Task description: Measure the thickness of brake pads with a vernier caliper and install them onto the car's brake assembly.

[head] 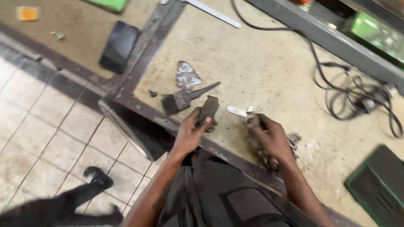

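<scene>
Two hands at work: keep your left hand (194, 128) clamped on the dark block (208, 110) while your right hand (269, 136), fingers closed on the small metal tool (240, 112), moves steadily.

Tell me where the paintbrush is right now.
In the head view, the paintbrush lies on the worktop just left of the left hand, beside a grey flat scrap.

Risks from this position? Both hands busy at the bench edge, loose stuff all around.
1. The left hand holds a dark block right at the bench's metal edge strip; a slip could send it to the tiled floor.
2. The right hand works in grimy debris beside a small white tool; a sweep might knock it away.
3. The black cable lies in loose loops and may snag.
</scene>
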